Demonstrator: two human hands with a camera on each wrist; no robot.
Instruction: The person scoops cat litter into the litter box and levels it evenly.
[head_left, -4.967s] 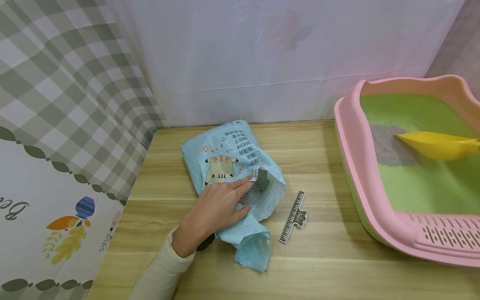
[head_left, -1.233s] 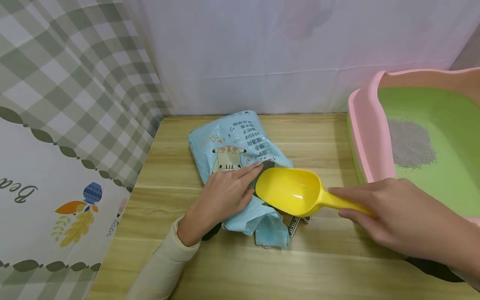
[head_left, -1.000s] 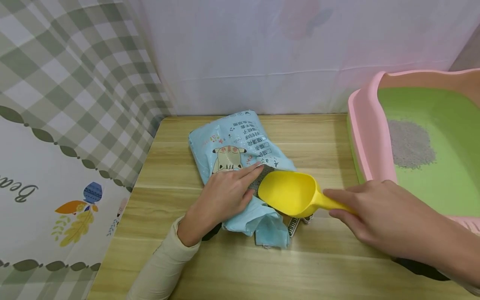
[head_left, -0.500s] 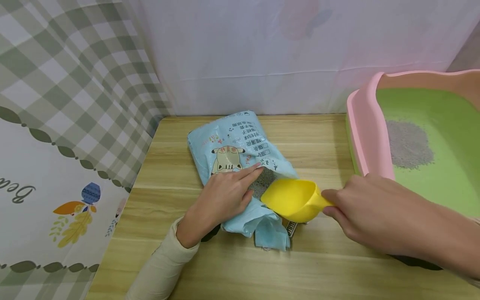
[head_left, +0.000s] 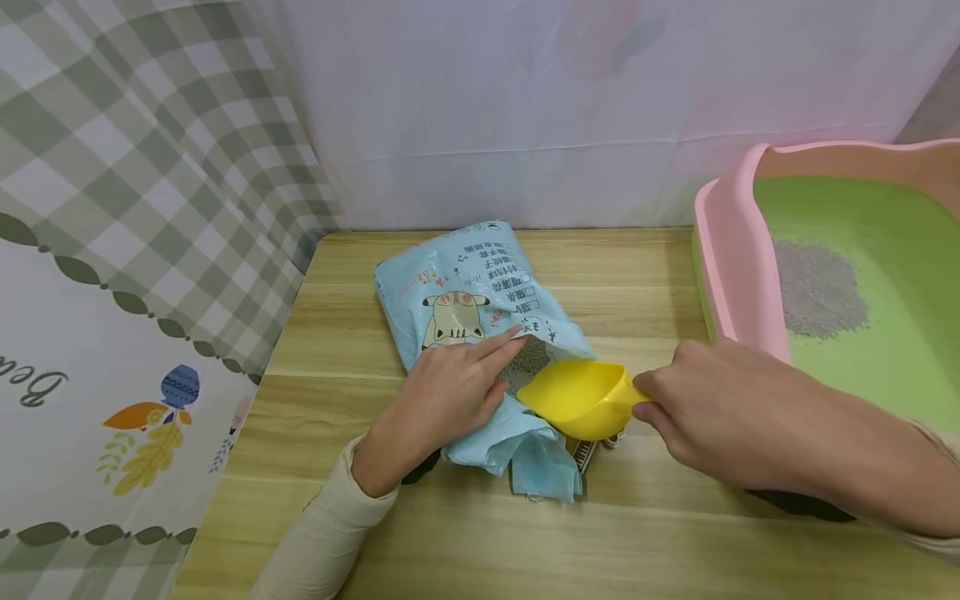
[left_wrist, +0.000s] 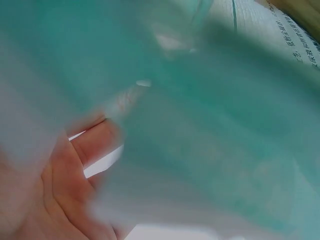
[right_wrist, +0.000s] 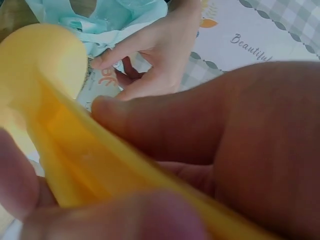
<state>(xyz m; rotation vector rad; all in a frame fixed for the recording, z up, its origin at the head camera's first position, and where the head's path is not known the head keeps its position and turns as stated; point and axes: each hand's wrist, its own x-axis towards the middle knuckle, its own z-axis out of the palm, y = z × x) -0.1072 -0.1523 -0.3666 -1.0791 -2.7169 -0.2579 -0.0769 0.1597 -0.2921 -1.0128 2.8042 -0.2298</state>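
Observation:
A light-blue cat litter bag (head_left: 465,283) lies on the wooden table, its torn mouth facing right and showing grey litter (head_left: 528,360). My left hand (head_left: 442,392) holds the bag at its mouth, fingers on the upper lip and thumb nearer the lower flap. In the left wrist view, bluish-green plastic (left_wrist: 210,135) partly covers that hand. My right hand (head_left: 735,408) grips a yellow scoop (head_left: 577,396) by its handle. The scoop's tip sits at the bag's mouth, next to the litter, its bowl tilted. Whether litter lies in the scoop cannot be seen.
A pink-rimmed litter box (head_left: 738,250) stands at the right, with a grey litter pile (head_left: 819,290) on its green floor. Partly hidden under the scoop lies a ruler-patterned clip (head_left: 584,455). A checked cloth (head_left: 150,150) hangs at the left.
Five seconds ago the scoop was over the litter box; now it is at the bag. During the last second it has tilted and dipped slightly at the mouth. My left hand has kept its place.

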